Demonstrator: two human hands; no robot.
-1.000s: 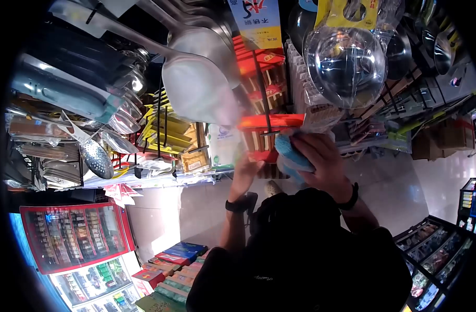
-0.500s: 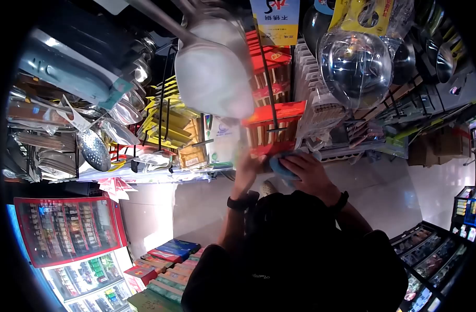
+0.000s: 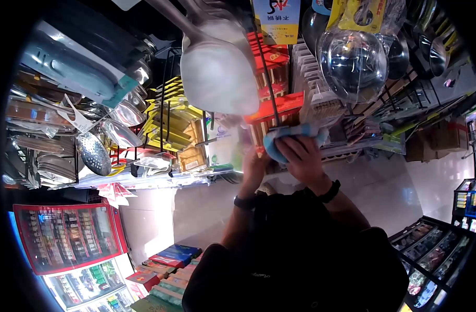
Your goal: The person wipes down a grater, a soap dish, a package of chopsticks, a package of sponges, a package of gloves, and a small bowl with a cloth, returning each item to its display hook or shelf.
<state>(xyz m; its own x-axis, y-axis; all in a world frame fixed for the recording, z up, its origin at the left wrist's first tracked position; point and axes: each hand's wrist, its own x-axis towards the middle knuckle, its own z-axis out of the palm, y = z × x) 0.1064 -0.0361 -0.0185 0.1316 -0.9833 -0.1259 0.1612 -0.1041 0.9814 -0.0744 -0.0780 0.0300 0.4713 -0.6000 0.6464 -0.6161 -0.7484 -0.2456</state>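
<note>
A light-blue cloth (image 3: 272, 147) is bunched under the fingers of my right hand (image 3: 304, 158), which presses it near the front end of a black display hook (image 3: 269, 83). My left hand (image 3: 254, 170) is curled beside it, at the lower part of hanging red-topped packs (image 3: 280, 106) with wooden-looking contents. What its fingers hold, if anything, is hidden. Left of these packs hangs a large metal spatula (image 3: 217, 78), its wide blade facing me. A plastic-wrapped steel ladle (image 3: 354, 65) hangs to the right.
Yellow-carded packs (image 3: 170, 117) and a slotted spoon (image 3: 93, 152) hang to the left. Below stand a red-framed drinks cooler (image 3: 68, 234) and stacked boxes (image 3: 170, 260). A black rack (image 3: 435, 255) is at the lower right, and cardboard boxes (image 3: 438, 143) are at the right.
My right hand and the cloth have moved up, to the hook's front end. My left hand has shifted slightly right. The view has shifted a little.
</note>
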